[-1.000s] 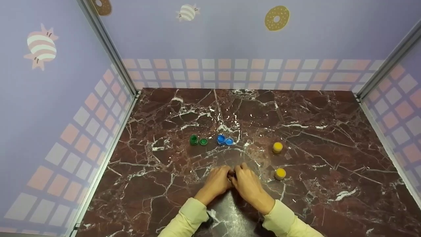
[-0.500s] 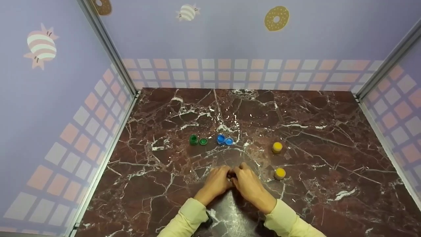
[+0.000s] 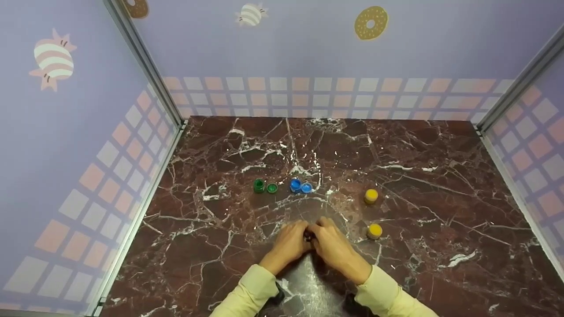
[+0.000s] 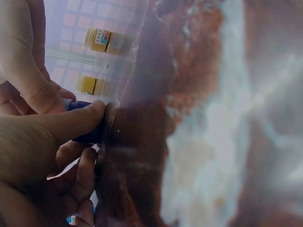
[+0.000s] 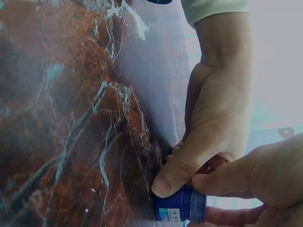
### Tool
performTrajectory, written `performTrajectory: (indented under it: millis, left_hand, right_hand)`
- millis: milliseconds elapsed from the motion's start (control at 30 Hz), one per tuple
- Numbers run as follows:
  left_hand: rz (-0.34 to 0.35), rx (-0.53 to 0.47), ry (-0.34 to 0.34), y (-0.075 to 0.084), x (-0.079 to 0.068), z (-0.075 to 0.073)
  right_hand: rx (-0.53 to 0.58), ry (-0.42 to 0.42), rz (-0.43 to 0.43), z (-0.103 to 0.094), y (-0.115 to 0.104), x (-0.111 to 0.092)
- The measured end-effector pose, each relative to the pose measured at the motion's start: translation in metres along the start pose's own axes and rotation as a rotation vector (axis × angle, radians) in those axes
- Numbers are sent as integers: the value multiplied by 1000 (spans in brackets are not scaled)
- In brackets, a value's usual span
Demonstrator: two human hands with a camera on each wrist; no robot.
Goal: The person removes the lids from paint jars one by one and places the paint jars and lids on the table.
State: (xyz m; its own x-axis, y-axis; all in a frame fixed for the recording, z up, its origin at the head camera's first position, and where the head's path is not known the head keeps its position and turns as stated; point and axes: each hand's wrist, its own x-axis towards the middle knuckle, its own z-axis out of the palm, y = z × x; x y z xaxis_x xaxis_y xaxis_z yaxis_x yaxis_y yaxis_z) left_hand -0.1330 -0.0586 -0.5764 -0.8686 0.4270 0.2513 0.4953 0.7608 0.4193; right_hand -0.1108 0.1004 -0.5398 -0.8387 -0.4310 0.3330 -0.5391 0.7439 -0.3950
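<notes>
Between both hands, near the front middle of the table, is a small dark blue paint jar (image 5: pixel 163 204) with a pale label. It stands upright at the table surface, and in the head view the fingers mostly hide it. My left hand (image 3: pixel 290 243) grips the jar's body, its thumb lying along the side in both wrist views. The right hand (image 3: pixel 334 246) pinches the lid from above. Farther back, an uncovered green paint jar (image 3: pixel 259 186) has its green lid (image 3: pixel 272 188) beside it. An uncovered blue paint jar (image 3: pixel 295 185) stands right by its blue lid (image 3: pixel 306 188).
To the right of the hands stand two yellow paint jars, one farther back (image 3: pixel 371 196) and one nearer (image 3: pixel 374 231), with their lids on. The dark red marble table (image 3: pixel 440 185) is bounded by lilac panels (image 3: pixel 299 48) at the back and both sides.
The right hand's fingers have shifted slightly leftward over the lid, with a small turn of the hand. My left hand stays in place around the jar.
</notes>
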Motion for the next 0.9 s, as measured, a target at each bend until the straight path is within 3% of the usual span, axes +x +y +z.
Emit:
performTrajectory:
  millis: [667, 900]
  left_hand:
    - [-28, -9, -32, 3, -1, -2]
    - [-46, -3, -56, 4, 2, -1]
  right_hand:
    - [21, 9, -133, -2, 6, -1]
    - [29, 46, -142, -5, 9, -3]
